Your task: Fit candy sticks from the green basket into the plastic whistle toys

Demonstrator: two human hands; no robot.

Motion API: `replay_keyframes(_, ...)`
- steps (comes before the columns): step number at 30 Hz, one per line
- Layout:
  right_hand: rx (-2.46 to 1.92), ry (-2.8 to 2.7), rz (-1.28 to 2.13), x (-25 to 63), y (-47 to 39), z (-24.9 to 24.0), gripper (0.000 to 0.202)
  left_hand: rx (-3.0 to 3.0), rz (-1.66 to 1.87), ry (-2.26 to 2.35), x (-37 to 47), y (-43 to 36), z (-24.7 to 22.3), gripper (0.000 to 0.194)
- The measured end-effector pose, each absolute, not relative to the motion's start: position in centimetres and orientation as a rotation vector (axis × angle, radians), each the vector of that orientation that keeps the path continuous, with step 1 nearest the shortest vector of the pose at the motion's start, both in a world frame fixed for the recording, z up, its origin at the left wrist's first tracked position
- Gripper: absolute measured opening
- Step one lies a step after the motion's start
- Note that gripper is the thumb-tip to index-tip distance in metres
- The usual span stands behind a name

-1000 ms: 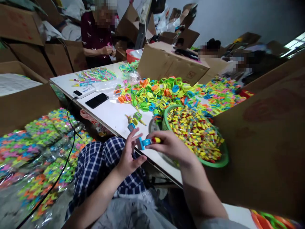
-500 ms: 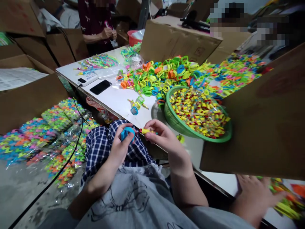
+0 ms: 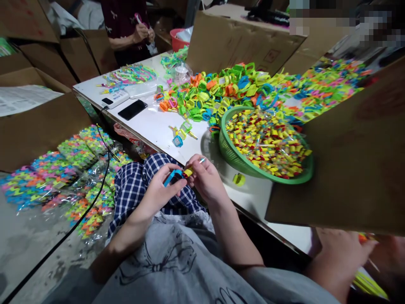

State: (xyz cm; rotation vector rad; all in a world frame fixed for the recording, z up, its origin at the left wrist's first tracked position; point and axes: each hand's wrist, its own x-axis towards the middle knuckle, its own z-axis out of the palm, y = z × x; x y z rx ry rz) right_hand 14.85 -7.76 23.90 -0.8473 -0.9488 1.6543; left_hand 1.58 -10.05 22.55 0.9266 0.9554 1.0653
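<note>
Over my lap, my left hand (image 3: 158, 191) grips a blue plastic toy watch (image 3: 170, 179) with thumb and fingers. My right hand (image 3: 207, 180) pinches a small yellow tube with a red end (image 3: 187, 172), and a bit of clear wrapper shows above the fingers. The tube's red end meets the edge of the blue watch; whether it is inserted cannot be made out. To the right, a green basket (image 3: 226, 148) holds many similar yellow-and-red tubes (image 3: 265, 141). Beyond my hands on the white table (image 3: 148, 131) lie a blue watch (image 3: 177, 141) and a green one (image 3: 186, 127).
A pile of coloured toy watches (image 3: 202, 96) covers the table's middle. A black phone (image 3: 133, 109) lies near the edge. A cardboard box (image 3: 341, 169) stands right, beside another person's hand (image 3: 340, 257). Bagged pieces (image 3: 63, 173) and a cable (image 3: 98, 200) are at left. A co-worker (image 3: 126, 31) stands behind.
My right hand has moved left, bringing the tube against the blue watch. The watch has turned in my left hand. The other person's hand at the lower right has shifted.
</note>
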Motion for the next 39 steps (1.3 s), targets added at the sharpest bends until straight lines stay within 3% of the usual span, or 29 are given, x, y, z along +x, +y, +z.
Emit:
replay_keyframes(10,-0.761,-1.003,1.679,15.7,-7.4,22.2,0.04,1.122,1.021,1.064,1.8,-9.7,23.6,0.025)
replay_keyframes(18,-0.634,-1.148,1.312,15.2,-7.9,21.9,0.029,1.378,1.204,1.141,2.0,-10.6,24.0,0.017)
replay_keyframes(31,-0.658,-1.281,1.224,15.8,-7.5,21.2,0.016,1.488,1.354,1.149,2.9,-9.9,22.5,0.01)
replay_keyframes(35,-0.78,-1.282,1.304,16.4,-6.5,19.4,0.024,1.383,1.264,1.152,3.0,-8.9,20.4,0.018)
replay_keyframes(39,-1.069,-1.111,1.24,17.4,-4.7,16.5,0.034,1.512,1.149,1.232,0.7,-9.7,16.5,0.065)
